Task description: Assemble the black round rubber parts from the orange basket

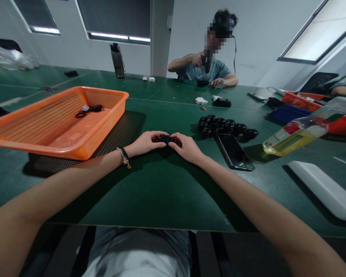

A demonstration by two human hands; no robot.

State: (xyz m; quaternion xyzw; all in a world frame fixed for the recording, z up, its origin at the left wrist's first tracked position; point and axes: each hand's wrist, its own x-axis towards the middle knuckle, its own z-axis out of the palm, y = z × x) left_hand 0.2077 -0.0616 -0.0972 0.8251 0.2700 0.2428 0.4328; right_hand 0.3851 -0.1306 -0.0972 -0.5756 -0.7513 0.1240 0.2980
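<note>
1. Both hands meet at mid-table: my left hand [145, 143] and right hand [187, 148] pinch one small black part [164, 139] between their fingertips, just above the green table [167, 192]. Each hand grips one end.
2. Step in hand, as I judge it: joining or working this one piece; whether it is two halves, I cannot tell.
3. Next move calls for a fine fingertip press or twist, wrists low, no big reach.
4. Pile of black parts [226, 128] lies near, beyond my right hand; a phone [235, 151] lies just beside that pile, closest to my right wrist.
5. Orange basket [57, 119] sits left, on a black mesh mat [123, 129], well apart from my left hand.
6. Oil bottle [302, 132] and white slab [323, 190] crowd the right side.
7. Open room: bare table between my forearms and toward the near edge.
</note>
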